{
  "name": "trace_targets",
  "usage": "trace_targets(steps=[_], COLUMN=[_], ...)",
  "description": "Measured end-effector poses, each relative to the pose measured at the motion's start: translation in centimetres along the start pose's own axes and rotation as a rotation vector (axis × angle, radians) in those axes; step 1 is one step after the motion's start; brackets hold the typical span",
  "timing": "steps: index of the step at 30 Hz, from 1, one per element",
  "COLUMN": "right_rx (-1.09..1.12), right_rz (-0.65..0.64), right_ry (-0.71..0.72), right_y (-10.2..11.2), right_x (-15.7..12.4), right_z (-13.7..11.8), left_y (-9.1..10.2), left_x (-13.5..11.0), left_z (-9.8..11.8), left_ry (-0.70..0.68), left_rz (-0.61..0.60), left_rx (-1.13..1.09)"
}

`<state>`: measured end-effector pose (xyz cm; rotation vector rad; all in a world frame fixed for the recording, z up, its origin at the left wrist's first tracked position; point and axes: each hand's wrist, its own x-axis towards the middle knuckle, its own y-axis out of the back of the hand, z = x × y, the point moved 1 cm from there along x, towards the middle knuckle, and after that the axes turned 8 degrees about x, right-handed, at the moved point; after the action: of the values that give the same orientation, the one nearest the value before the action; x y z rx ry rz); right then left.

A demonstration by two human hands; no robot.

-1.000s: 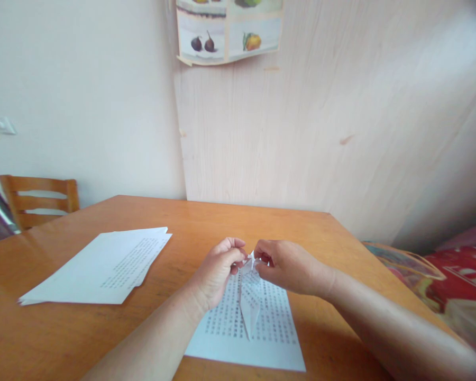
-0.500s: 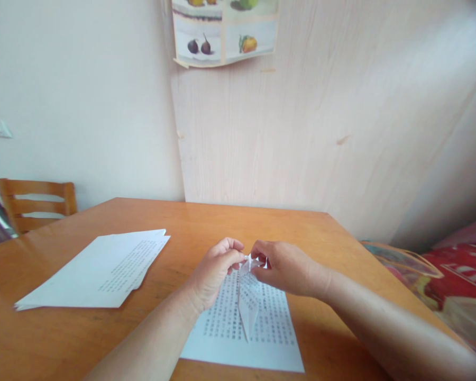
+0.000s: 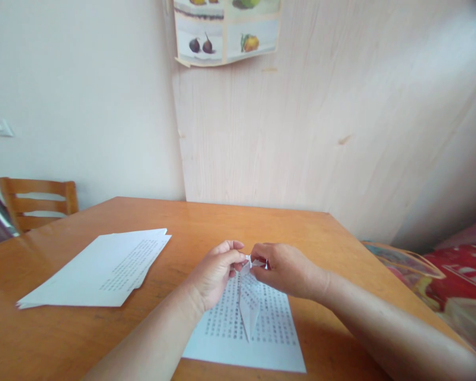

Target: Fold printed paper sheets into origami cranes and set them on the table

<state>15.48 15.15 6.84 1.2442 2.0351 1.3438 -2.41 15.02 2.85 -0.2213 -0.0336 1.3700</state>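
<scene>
A folded piece of printed paper (image 3: pixel 249 312), narrow and pointed at its lower end, is held over a flat printed sheet (image 3: pixel 241 359). My left hand (image 3: pixel 221 270) pinches its upper end between thumb and fingers. From the other side, my right hand (image 3: pixel 283 269) grips the same upper end, thumb below and fingers bent over it. Both sets of fingertips almost meet there, and they partly hide the folds at the top. The flat sheet lies on the wooden table beneath both hands.
To the left on the wooden table (image 3: pixel 206 222) lies a stack of printed paper sheets (image 3: pixel 91 272). A wooden chair (image 3: pixel 37 188) stands beyond the left edge. Past the right edge are a red bag (image 3: pixel 464 270) and other items. The wall borders the table's far side.
The fingers have shifted slightly at the paper's upper end, and the hands are nearly where they were. The whole view has moved by a tiny amount.
</scene>
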Motion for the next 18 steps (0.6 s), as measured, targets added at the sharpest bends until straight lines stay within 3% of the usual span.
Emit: trace_targets(steps=[8,18], right_rx=[0.0,0.013], right_rz=[0.019,-0.089], right_ry=[0.014,-0.038], right_y=[-0.1,0.5], right_x=[0.0,0.1], right_z=[0.1,1.3], left_y=[0.1,0.4], left_x=[0.1,0.3], left_z=[0.0,0.2], left_ry=[0.016,-0.032], left_rz=[0.034,0.144], left_rx=[-0.011,0.273])
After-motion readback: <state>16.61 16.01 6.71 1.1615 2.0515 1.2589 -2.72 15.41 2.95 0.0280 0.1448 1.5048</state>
